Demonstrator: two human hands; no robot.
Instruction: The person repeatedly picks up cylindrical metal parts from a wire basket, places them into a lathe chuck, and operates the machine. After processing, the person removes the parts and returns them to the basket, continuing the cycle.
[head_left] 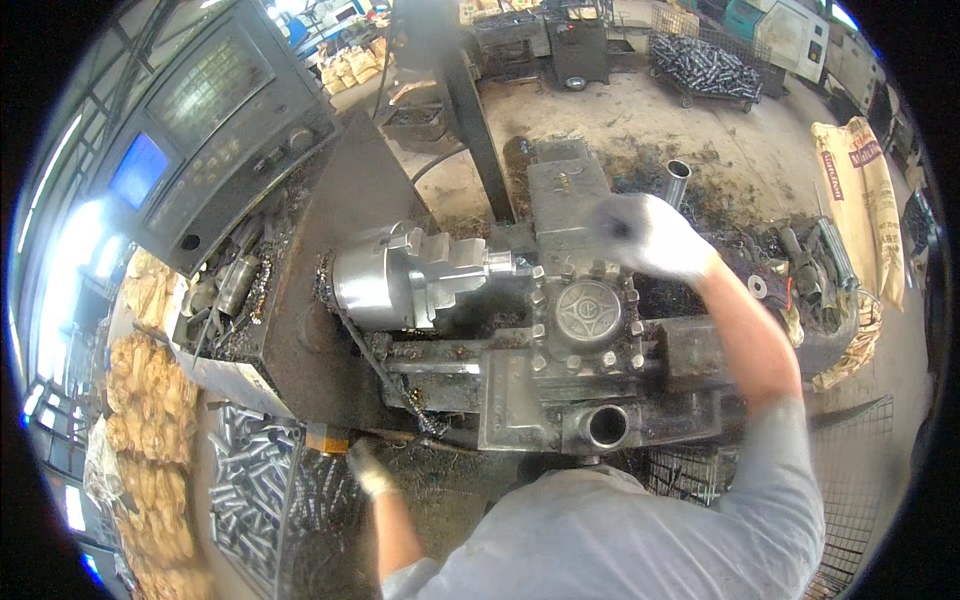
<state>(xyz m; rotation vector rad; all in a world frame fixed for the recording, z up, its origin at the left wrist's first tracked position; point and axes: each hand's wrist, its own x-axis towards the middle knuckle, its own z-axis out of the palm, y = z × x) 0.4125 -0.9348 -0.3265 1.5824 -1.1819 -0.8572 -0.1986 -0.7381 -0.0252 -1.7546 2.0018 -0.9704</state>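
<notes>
My right hand [655,238], in a white work glove with dark fingertips, is raised above the far side of the lathe's tool turret [588,312]. Motion blurs its fingers, so their grip is unclear. Left of the turret, a steel chuck [365,282] carries stepped jaws [455,265] around a short shiny metal piece [500,262]. My left hand [370,470], also gloved, is low at the machine's near side. It is next to a yellow-orange block [327,440]; its fingers are too small and unclear to read.
A control panel with a blue screen [140,170] stands at the left. Many metal tubes lie in a bin [250,490] below it, beside stacked tan sacks [150,400]. Upright metal tubes [606,426] rise at the carriage. A loaded wire cart [705,70] stands far right.
</notes>
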